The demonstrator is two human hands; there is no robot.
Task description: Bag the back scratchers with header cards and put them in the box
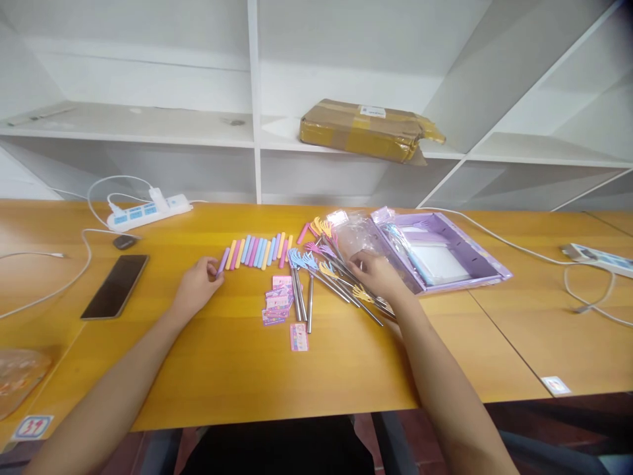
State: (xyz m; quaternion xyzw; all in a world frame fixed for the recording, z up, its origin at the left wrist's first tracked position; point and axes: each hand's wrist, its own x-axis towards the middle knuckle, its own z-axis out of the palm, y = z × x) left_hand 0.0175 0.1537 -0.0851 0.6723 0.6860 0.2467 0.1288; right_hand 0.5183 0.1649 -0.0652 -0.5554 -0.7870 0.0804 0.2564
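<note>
A row of pastel tubes in purple, pink, yellow and blue lies side by side on the table. At its left end my left hand has its fingers closed on a purple tube. My right hand is over the right side of a pile of back scratchers with coloured hand-shaped heads and metal rods. Its fingers are curled together, and what they hold, if anything, is hidden. Small printed pink cards lie stacked below the row, with a single card nearer me.
Behind my right hand are clear plastic bags and an open purple box. A dark phone and a power strip are at left, another power strip at right. A taped carton sits on the shelf.
</note>
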